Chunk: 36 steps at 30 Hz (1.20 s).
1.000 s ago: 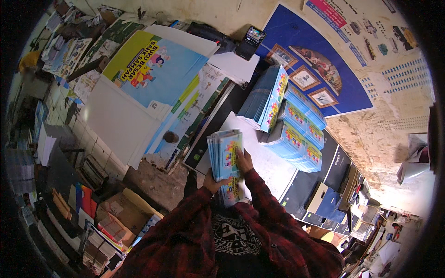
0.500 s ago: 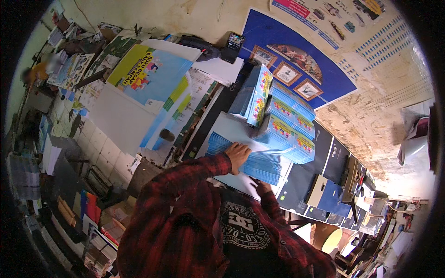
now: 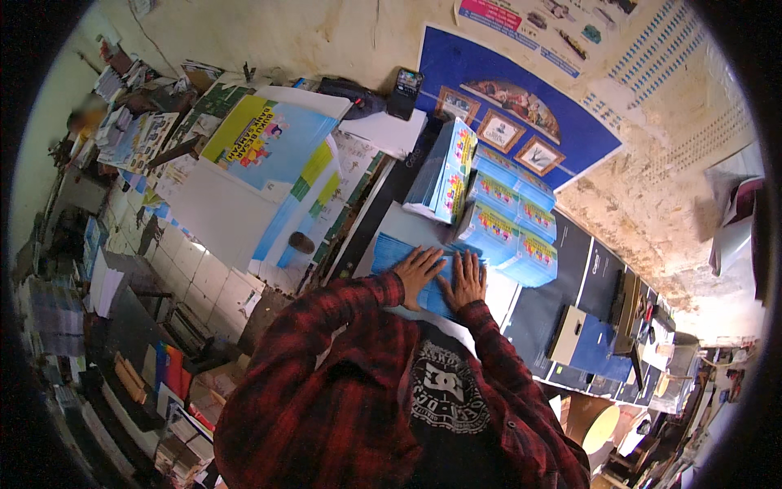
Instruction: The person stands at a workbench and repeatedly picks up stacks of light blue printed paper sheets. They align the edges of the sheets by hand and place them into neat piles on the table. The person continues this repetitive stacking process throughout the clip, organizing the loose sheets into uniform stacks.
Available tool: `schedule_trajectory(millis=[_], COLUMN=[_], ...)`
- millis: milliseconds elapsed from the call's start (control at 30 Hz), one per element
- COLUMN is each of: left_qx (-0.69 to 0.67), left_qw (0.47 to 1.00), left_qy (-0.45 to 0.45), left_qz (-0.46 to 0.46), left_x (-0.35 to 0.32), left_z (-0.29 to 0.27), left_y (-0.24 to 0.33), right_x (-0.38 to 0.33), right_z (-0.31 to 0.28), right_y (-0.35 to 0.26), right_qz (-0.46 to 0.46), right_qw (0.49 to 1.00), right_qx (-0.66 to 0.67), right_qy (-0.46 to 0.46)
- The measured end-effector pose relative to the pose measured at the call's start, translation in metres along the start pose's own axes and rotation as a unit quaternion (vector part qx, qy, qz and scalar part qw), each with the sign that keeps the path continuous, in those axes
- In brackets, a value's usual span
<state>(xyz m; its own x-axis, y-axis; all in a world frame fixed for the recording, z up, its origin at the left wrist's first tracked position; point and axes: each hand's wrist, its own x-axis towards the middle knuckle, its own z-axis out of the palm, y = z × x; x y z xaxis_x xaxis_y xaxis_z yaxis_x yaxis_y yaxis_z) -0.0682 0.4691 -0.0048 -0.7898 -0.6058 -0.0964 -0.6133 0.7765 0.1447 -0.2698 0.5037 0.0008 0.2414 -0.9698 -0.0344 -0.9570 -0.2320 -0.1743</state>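
Note:
My left hand and my right hand lie flat, side by side, pressing down on a stack of light blue booklets laid on white paper on the dark work table. Both hands have fingers spread, and neither grips anything. Just beyond them stand several piles of the same blue booklets, and one pile leans upright at the back. My red plaid sleeves come up from the lower edge.
Large printed sheets in blue and yellow lie stacked at the left. A phone stands against the wall under a blue poster. A small blue and white box sits at the right. Cluttered shelves of paper fill the left side.
One second ago I held a bundle of blue booklets upright in both hands. It now lies flat on the table with both palms pressed on it.

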Motion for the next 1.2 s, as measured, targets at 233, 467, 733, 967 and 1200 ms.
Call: schedule_trajectory(millis=[233, 467, 733, 967, 1200], left_qx=[0.001, -0.048, -0.037, -0.097, -0.045], left_qw=[0.999, 0.998, 0.999, 0.985, 0.982], left_qy=[-0.025, 0.022, -0.035, 0.095, 0.08], left_qz=[-0.045, -0.04, 0.0, -0.106, -0.162], left_x=[0.004, 0.029, 0.012, -0.03, -0.029], left_z=[0.001, 0.019, -0.008, -0.032, 0.019], left_y=[0.004, -0.013, 0.012, 0.023, 0.004], right_x=[-0.007, 0.011, -0.02, -0.032, -0.03], right_z=[-0.024, -0.002, -0.014, -0.008, -0.009], right_y=[0.014, -0.002, -0.001, 0.005, 0.004], right_qz=[-0.058, -0.031, -0.058, -0.071, -0.069], right_qw=[0.989, 0.997, 0.998, 0.997, 0.996], right_qx=[-0.012, -0.029, 0.0, 0.012, -0.002], right_qy=[-0.136, -0.069, -0.013, -0.042, -0.053])
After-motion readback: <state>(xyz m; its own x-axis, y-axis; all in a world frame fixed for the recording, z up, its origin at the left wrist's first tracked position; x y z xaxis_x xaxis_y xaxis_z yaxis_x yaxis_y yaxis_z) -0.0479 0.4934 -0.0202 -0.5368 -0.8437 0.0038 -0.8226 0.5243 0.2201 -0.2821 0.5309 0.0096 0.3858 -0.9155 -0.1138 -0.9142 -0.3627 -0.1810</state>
